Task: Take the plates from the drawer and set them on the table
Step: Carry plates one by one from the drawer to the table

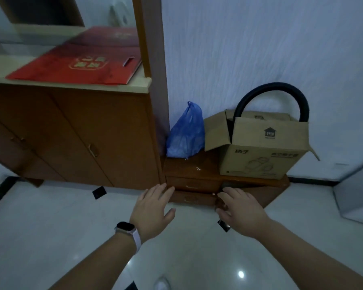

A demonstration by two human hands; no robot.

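"Hands first! Why are both stuck out like that?"

"They are going for the drawers, I think. The left hand (153, 208) is spread wide and holds nothing. The right hand (241, 210) has loose, straight fingers and holds nothing too."

"Where are the plates?"

"I can't see any. The top drawer (192, 183) and the lower drawer (191, 198) look shut, so maybe the plates hide inside. They sit low, by the floor, so the hands reach down."

"What's behind?"

"A blue bag (186, 132) and a cardboard box (264, 151) sit on top, so they block no drawer. Far left, a counter (71, 84) holds a red bag (78, 63)."
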